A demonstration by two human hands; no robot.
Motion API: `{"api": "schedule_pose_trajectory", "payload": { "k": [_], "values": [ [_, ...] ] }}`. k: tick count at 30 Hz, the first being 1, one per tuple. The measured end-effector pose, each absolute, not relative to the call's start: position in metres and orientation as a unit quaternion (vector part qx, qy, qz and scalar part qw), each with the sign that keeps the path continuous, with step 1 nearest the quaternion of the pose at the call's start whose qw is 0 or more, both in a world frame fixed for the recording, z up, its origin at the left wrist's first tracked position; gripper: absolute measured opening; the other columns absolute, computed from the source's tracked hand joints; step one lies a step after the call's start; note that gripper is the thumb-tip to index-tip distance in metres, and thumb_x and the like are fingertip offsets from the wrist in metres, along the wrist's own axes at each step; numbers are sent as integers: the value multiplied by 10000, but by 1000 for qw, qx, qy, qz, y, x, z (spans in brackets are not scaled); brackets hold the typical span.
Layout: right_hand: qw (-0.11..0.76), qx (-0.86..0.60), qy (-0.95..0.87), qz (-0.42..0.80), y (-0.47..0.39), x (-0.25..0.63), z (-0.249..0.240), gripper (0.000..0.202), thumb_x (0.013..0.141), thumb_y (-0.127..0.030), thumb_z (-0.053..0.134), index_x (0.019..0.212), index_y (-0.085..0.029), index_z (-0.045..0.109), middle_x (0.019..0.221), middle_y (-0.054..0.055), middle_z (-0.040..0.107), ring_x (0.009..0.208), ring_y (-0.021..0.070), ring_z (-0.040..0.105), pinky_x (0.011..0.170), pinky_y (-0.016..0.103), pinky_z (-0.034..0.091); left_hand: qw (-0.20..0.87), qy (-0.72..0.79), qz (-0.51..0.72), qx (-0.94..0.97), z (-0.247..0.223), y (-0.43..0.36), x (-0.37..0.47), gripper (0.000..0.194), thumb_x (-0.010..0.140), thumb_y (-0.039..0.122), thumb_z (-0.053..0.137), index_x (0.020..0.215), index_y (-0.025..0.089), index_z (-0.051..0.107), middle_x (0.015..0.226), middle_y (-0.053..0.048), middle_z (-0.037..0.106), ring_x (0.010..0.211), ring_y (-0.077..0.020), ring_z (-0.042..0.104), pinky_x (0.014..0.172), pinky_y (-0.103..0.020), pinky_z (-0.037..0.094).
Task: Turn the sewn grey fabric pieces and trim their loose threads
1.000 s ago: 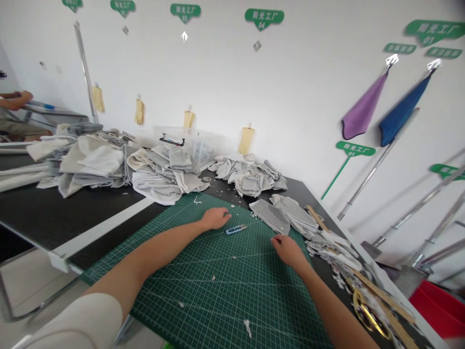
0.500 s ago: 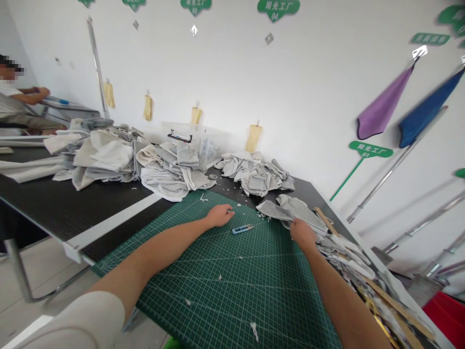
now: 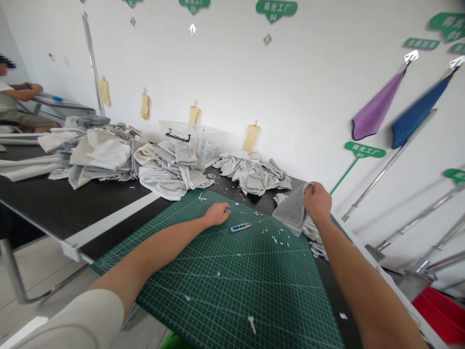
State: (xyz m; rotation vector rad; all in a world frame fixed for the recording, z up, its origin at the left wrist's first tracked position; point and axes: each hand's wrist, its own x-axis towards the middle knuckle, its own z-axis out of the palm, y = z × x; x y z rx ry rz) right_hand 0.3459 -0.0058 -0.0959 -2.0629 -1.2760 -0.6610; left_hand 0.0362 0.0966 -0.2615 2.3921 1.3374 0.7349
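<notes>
My right hand (image 3: 318, 201) is closed on a grey cloth piece (image 3: 291, 211), held up by its top edge over the far right of the green cutting mat (image 3: 269, 271). My left hand (image 3: 217, 214) rests near the mat's far part with fingers curled; anything inside them is hidden. Just right of it lies a pair of blue thread snips (image 3: 240, 227), touched by neither hand. White scraps (image 3: 278, 239) are scattered on the mat below the held cloth. Behind my right hand and forearm, more grey fabric (image 3: 315, 237) is partly hidden.
Heaps of grey and white cloth (image 3: 105, 155) cover the black table's far left, with another heap (image 3: 254, 172) by the wall. A clear plastic bin (image 3: 207, 138) stands behind them. At far left sits another person (image 3: 18, 104). A red container (image 3: 441, 310) stands at lower right.
My right hand has lifted the cloth piece up and to the right, off the fabric stack. My left hand has stayed put. The wooden strips and gold-coloured handles at right no longer show.
</notes>
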Motion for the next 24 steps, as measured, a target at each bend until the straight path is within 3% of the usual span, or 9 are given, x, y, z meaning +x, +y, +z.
{"api": "schedule_pose_trajectory", "payload": {
  "k": [7,11,16,21,24],
  "values": [
    [334,-686,-578,-290,-15,326,-75,355,873,-325,331,1037,-135,582,920,114,633,832,229,561,711,311,383,150,463,274,830,-261,94,36,339,851,358,444,1121,208,583,888,-40,684,821,-173,626,756,-272,452],
    [276,-678,-629,-262,-20,318,-63,325,862,-324,362,1020,-164,596,917,97,642,820,222,569,694,299,385,149,463,283,826,-258,91,36,338,850,347,447,1128,205,579,897,-40,685,825,-172,624,748,-265,450],
    [269,-686,-629,-248,-30,312,-59,317,855,-341,382,1027,-201,608,903,77,655,814,223,580,672,292,387,147,461,296,824,-253,85,36,333,854,335,443,1129,202,576,871,-30,691,817,-171,624,744,-260,450],
    [345,-678,-596,-257,-38,306,-65,341,866,-386,364,995,-199,618,881,68,657,803,211,576,676,285,385,140,453,312,823,-246,80,36,331,863,324,434,1142,203,566,844,-19,687,811,-163,619,776,-262,445],
    [342,-683,-593,-254,-41,309,-70,356,858,-413,377,978,-186,624,850,74,652,781,214,570,671,290,375,122,434,335,827,-237,74,37,324,863,331,434,1132,208,568,870,-17,678,847,-161,603,812,-266,436]
  ]
}}
